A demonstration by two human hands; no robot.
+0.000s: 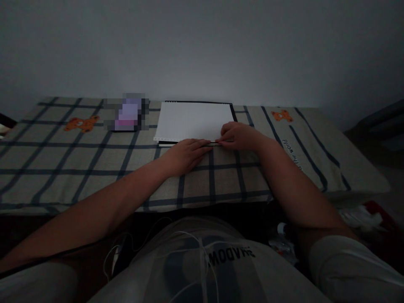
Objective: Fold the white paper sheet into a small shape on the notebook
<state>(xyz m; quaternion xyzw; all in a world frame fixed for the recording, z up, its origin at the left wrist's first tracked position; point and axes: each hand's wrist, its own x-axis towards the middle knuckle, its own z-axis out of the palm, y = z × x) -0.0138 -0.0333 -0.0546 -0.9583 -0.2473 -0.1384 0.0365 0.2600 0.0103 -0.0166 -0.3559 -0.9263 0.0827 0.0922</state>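
A loose-leaf notebook [195, 120] lies on the cloth-covered table against the wall, its white top page facing up. Small punched holes run along the page's near left edge, and a dark cover shows at the far and right sides. My left hand [186, 156] is at the near edge, fingers stretched to the right with thumb and fingertips closing on the edge. Just right of it, my right hand [238, 136] pinches the same edge, its fingers curled. The fingertips of both hands nearly meet. What lies under them is partly hidden.
A phone [128, 114], blurred out, lies left of the notebook. The checked tablecloth [104, 168] has orange bear prints and hangs over the near edge. White cables [202, 252] run across my shirt. Plastic wrapping [362, 219] sits below the table on the right.
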